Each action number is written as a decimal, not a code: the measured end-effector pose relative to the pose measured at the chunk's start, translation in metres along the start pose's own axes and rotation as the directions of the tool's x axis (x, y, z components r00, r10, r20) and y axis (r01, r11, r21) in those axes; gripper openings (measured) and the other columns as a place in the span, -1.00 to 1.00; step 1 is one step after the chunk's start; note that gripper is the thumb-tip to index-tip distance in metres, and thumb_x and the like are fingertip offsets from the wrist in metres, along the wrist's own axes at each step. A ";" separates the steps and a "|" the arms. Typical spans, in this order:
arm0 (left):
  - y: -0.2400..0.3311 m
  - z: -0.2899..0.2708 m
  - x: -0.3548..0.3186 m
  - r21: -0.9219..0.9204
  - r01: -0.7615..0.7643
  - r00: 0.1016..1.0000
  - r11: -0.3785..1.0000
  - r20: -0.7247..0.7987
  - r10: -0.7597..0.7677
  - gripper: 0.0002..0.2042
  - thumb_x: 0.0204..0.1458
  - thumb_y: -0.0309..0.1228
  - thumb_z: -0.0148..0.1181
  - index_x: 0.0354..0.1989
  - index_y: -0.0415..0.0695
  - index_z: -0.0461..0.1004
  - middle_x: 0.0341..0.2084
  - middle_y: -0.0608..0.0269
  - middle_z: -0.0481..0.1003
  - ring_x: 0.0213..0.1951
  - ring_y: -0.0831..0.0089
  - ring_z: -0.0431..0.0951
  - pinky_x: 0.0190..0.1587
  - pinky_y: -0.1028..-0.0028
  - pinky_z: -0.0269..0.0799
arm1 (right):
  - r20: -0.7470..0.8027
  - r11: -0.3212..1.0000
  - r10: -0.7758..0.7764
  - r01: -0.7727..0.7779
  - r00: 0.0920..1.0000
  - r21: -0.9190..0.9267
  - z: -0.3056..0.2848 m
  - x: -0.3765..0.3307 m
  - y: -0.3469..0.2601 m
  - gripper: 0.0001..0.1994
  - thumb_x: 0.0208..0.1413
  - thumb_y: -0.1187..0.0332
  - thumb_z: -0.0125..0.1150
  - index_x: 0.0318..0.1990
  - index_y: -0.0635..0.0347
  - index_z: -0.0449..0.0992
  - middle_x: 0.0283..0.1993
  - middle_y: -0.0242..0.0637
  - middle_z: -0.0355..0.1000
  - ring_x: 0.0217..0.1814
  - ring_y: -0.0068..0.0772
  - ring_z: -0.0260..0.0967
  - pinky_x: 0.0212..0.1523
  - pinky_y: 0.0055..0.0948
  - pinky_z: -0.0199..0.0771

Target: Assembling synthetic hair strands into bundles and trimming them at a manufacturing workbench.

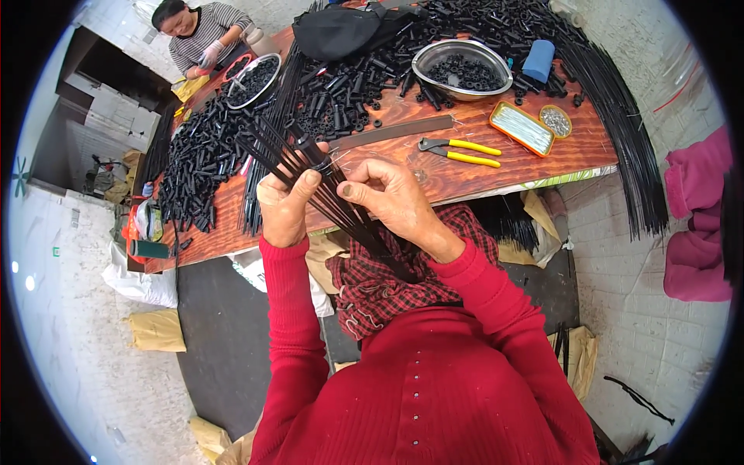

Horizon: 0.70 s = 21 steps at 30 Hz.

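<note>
Over my lap I have a bundle of thin black umbrella ribs (pixel 358 222), fanned out at the upper end and running down onto red checked cloth. My left hand (pixel 284 208) is closed around the upper part of the bundle, where a black plastic sleeve (pixel 309 149) sticks up past the fingers. Just to the right, my right hand (pixel 394 203) has thumb and forefinger pinched together at the side of the ribs. Whatever lies in that pinch is too small to make out.
The wooden table (pixel 465 184) carries pliers (pixel 460 151) with yellow handles, a yellow tin (pixel 521 128) of thin pins, a metal bowl (pixel 463 70) of black rings, a flat bar (pixel 391 132) and heaped black plastic parts (pixel 186 182). Across the far left corner, a gloved person (pixel 203 39) works.
</note>
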State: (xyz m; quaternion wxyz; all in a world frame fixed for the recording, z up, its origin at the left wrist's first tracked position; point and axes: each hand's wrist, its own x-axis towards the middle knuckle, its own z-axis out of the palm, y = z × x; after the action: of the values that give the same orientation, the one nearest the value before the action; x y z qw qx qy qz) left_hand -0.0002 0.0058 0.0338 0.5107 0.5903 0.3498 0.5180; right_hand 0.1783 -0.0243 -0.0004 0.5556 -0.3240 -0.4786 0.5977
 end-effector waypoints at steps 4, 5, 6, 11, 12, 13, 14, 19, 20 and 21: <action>-0.012 -0.003 0.000 -0.073 0.023 1.000 0.997 0.003 -0.023 -0.68 0.05 -0.50 0.25 -0.02 -0.32 0.49 -0.11 0.15 0.54 -0.12 0.47 0.51 0.03 0.44 0.38 | -0.013 0.998 -0.038 0.038 0.999 -0.041 0.000 0.001 0.014 -0.82 0.14 0.33 0.27 -0.37 0.22 0.46 -0.48 -0.49 0.41 -0.45 -0.74 0.32 -0.46 -0.68 0.33; -0.014 -0.004 -0.002 -0.086 0.044 0.999 0.995 0.009 -0.044 -0.69 0.05 -0.50 0.25 -0.01 -0.32 0.48 -0.11 0.15 0.54 -0.12 0.48 0.51 0.02 0.45 0.39 | -0.019 0.994 -0.055 0.053 0.998 -0.091 -0.001 0.002 0.019 -0.84 0.14 0.35 0.27 -0.38 0.23 0.46 -0.48 -0.49 0.40 -0.44 -0.75 0.31 -0.45 -0.69 0.32; -0.017 -0.005 -0.001 -0.100 0.036 0.999 0.994 0.008 -0.036 -0.69 0.05 -0.51 0.24 -0.01 -0.32 0.48 -0.11 0.17 0.54 -0.14 0.49 0.51 0.00 0.47 0.40 | -0.024 0.988 -0.072 0.068 0.997 -0.140 0.000 0.002 0.021 -0.85 0.14 0.37 0.26 -0.39 0.23 0.45 -0.48 -0.50 0.40 -0.44 -0.77 0.31 -0.45 -0.70 0.32; -0.019 0.001 0.000 -0.115 0.048 0.999 0.992 0.000 -0.048 -0.70 0.05 -0.54 0.23 -0.01 -0.31 0.48 -0.15 0.19 0.55 -0.16 0.51 0.51 -0.03 0.50 0.41 | -0.061 0.980 -0.103 0.092 0.993 -0.174 0.002 0.001 0.016 -0.87 0.13 0.43 0.26 -0.41 0.24 0.45 -0.49 -0.51 0.39 -0.44 -0.79 0.29 -0.46 -0.70 0.31; -0.020 0.002 0.001 -0.091 0.022 0.999 0.996 -0.035 -0.025 -0.70 0.05 -0.54 0.23 -0.02 -0.31 0.48 -0.16 0.20 0.55 -0.17 0.51 0.52 -0.04 0.50 0.41 | -0.075 0.979 -0.114 0.099 0.991 -0.179 0.002 0.002 0.016 -0.87 0.12 0.44 0.26 -0.41 0.24 0.46 -0.49 -0.51 0.39 -0.45 -0.79 0.29 -0.47 -0.70 0.30; -0.021 0.005 0.001 -0.066 -0.003 0.998 0.998 -0.069 -0.002 -0.71 0.05 -0.55 0.23 -0.02 -0.31 0.49 -0.17 0.21 0.55 -0.18 0.52 0.52 -0.04 0.50 0.41 | -0.075 0.979 -0.113 0.098 0.991 -0.180 0.001 0.002 0.017 -0.87 0.12 0.44 0.26 -0.41 0.24 0.46 -0.49 -0.51 0.39 -0.45 -0.79 0.29 -0.47 -0.70 0.30; -0.021 0.008 0.001 -0.062 -0.029 0.995 0.998 -0.093 0.023 -0.71 0.04 -0.55 0.23 -0.03 -0.30 0.50 -0.20 0.23 0.56 -0.19 0.52 0.52 -0.05 0.51 0.41 | -0.074 0.973 -0.133 0.116 0.988 -0.200 0.000 0.002 0.018 -0.87 0.13 0.44 0.26 -0.41 0.24 0.45 -0.49 -0.52 0.39 -0.45 -0.79 0.28 -0.47 -0.69 0.30; -0.015 0.003 0.000 -0.037 0.006 0.999 0.999 -0.048 -0.007 -0.69 -0.01 -0.56 0.27 -0.05 -0.29 0.51 -0.21 0.25 0.56 -0.18 0.54 0.52 -0.04 0.52 0.41 | -0.115 0.964 -0.146 0.115 0.983 -0.238 0.001 0.000 0.021 -0.86 0.12 0.44 0.26 -0.43 0.25 0.45 -0.50 -0.53 0.37 -0.47 -0.79 0.27 -0.49 -0.69 0.29; -0.014 0.002 0.000 -0.016 0.022 0.999 1.000 -0.036 -0.023 -0.69 -0.02 -0.57 0.28 -0.06 -0.29 0.51 -0.22 0.25 0.56 -0.19 0.54 0.52 -0.06 0.52 0.42 | -0.122 0.961 -0.157 0.123 0.980 -0.246 0.002 0.000 0.021 -0.86 0.12 0.44 0.26 -0.43 0.25 0.45 -0.51 -0.54 0.37 -0.47 -0.80 0.26 -0.49 -0.68 0.29; -0.012 0.002 0.000 0.006 0.038 0.999 0.999 -0.025 -0.038 -0.69 -0.03 -0.58 0.28 -0.07 -0.30 0.51 -0.23 0.25 0.56 -0.20 0.55 0.52 -0.07 0.53 0.42 | -0.130 0.958 -0.168 0.131 0.977 -0.254 0.003 0.000 0.021 -0.86 0.12 0.44 0.26 -0.43 0.25 0.45 -0.51 -0.55 0.36 -0.48 -0.80 0.25 -0.49 -0.68 0.29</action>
State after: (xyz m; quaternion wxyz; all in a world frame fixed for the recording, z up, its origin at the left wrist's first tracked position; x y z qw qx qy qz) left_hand 0.0027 0.0077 0.0226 0.5142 0.5785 0.3691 0.5145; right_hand 0.1685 -0.0236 -0.0195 0.5896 -0.3967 -0.5286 0.4642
